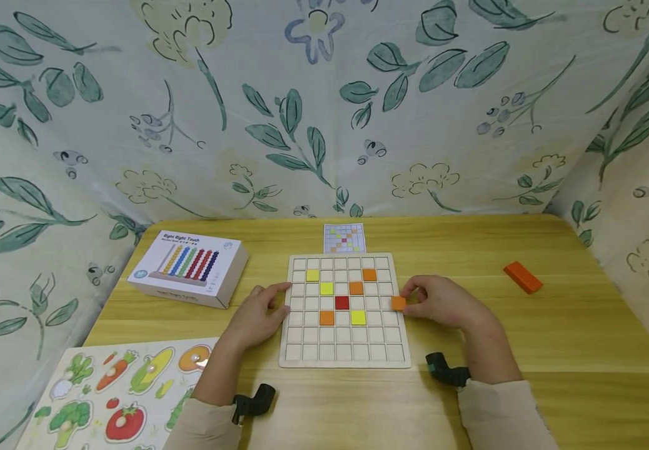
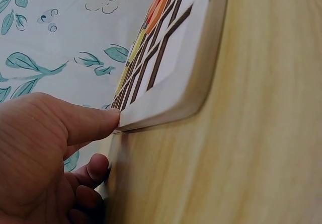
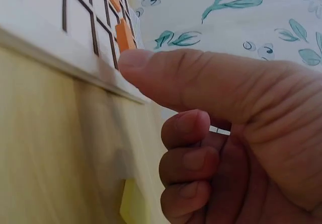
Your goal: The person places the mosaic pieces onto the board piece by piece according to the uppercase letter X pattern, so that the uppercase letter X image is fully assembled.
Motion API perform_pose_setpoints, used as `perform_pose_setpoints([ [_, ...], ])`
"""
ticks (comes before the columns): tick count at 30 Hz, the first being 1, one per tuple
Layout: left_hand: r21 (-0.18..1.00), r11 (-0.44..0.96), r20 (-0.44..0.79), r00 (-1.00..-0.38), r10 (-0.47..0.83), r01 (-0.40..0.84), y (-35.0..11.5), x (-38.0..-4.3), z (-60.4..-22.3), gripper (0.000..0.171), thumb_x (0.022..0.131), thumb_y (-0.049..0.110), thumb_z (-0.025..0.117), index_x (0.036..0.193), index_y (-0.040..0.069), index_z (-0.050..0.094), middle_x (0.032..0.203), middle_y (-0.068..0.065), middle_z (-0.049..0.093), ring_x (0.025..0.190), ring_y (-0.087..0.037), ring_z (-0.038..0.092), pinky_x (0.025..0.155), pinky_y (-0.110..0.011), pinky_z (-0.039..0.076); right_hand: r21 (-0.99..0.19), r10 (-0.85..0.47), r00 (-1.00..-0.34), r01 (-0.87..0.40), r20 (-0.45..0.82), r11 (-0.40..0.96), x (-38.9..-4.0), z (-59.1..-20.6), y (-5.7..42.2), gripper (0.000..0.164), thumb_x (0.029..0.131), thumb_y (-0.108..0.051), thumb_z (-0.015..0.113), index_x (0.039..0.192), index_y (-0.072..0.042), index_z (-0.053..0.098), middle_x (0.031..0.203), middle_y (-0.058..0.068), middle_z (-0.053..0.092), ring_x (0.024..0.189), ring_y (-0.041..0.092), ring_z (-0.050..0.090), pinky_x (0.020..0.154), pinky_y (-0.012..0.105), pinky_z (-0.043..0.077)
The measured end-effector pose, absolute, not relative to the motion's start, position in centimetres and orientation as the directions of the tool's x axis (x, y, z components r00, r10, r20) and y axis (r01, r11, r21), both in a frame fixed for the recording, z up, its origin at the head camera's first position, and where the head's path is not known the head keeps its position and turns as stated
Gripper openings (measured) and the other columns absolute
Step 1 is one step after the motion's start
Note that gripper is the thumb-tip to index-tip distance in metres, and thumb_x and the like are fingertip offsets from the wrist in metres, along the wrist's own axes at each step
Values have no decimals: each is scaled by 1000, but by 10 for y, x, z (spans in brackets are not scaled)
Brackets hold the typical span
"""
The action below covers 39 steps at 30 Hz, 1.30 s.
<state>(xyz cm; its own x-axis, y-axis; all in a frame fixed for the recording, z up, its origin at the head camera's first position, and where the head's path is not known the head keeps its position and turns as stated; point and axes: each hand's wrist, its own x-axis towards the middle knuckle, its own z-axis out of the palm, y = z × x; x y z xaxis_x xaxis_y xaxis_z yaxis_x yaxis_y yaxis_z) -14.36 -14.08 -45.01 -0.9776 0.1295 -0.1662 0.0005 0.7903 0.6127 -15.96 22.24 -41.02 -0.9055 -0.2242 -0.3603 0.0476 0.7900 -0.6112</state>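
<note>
A square wooden grid board (image 1: pixel 345 364) lies on the table, with yellow, orange and red tiles in several of its cells. My right hand (image 1: pixel 439 301) pinches an orange tile (image 1: pixel 398 304) between thumb and fingers, over the board's right edge. From the right wrist, the tile (image 3: pixel 125 35) shows just beyond the thumb tip, the other fingers curled below. My left hand (image 1: pixel 254 315) rests its thumb and forefinger on the board's left edge, spread apart. In the left wrist view the thumb (image 2: pixel 90 122) lies against the board's rim.
A small printed pattern card (image 1: pixel 344 237) lies behind the board. At left are an abacus box (image 1: pixel 189 267) and a vegetable peg puzzle (image 1: pixel 88 400). An orange block (image 1: pixel 523 277) lies at right, and a yellow block (image 3: pixel 133 204) sits below the right hand.
</note>
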Motion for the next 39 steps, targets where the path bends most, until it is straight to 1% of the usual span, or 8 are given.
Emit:
perform_pose_setpoints([
  [4, 612, 791, -164, -978, 129, 1, -141, -144, -450, 49, 98, 24, 66, 146, 25, 57, 93, -5, 48, 81, -19, 46, 71, -34, 36, -620, -250, -904, 20, -347, 785, -159, -409, 213, 23, 86, -20, 80, 105, -13, 68, 77, 4, 50, 70, 19, 48, 62, 32, 37],
  [11, 616, 788, -163, -978, 132, 3, -142, -143, -450, 49, 98, 24, 66, 146, 25, 57, 93, -6, 48, 81, -19, 45, 71, -34, 36, -622, -265, -911, -13, -316, 783, -155, -410, 183, 21, 87, -22, 79, 104, -16, 68, 75, 3, 50, 66, 19, 47, 58, 29, 35],
  [19, 616, 788, -161, -978, 135, 8, -142, -143, -451, 49, 98, 24, 65, 146, 26, 56, 94, -6, 48, 80, -19, 45, 71, -34, 36, -629, -348, -901, -117, -258, 768, -144, -411, 141, 19, 88, -25, 80, 102, -19, 68, 71, 1, 52, 64, 16, 47, 58, 27, 36],
  [25, 613, 790, -163, -978, 133, 5, -142, -143, -451, 50, 98, 25, 65, 147, 25, 56, 95, -6, 49, 81, -19, 46, 72, -34, 37, -614, -452, -874, -259, -180, 745, -133, -419, 117, 18, 89, -24, 78, 104, -18, 69, 66, -4, 53, 60, 10, 46, 57, 25, 37],
  [29, 609, 793, -166, -978, 128, 1, -142, -143, -451, 50, 99, 26, 65, 147, 26, 56, 96, -6, 49, 82, -19, 46, 72, -34, 37, -585, -501, -854, -335, -144, 739, -127, -424, 104, 20, 89, -25, 77, 105, -18, 69, 66, -8, 54, 60, 8, 47, 58, 25, 39],
  [34, 613, 790, -163, -978, 127, 0, -142, -143, -451, 49, 98, 25, 66, 146, 27, 56, 96, -6, 49, 82, -19, 47, 72, -34, 37, -524, -514, -851, -390, -109, 757, -119, -430, 91, 19, 88, -25, 77, 105, -18, 70, 69, -11, 57, 62, 6, 49, 59, 24, 41],
  [39, 615, 788, -160, -979, 128, 3, -142, -143, -451, 49, 98, 25, 66, 146, 26, 57, 95, -6, 49, 81, -19, 46, 71, -34, 37, -483, -509, -859, -420, -63, 768, -114, -432, 85, 20, 88, -24, 78, 105, -17, 71, 74, -9, 64, 62, 6, 50, 57, 25, 41],
])
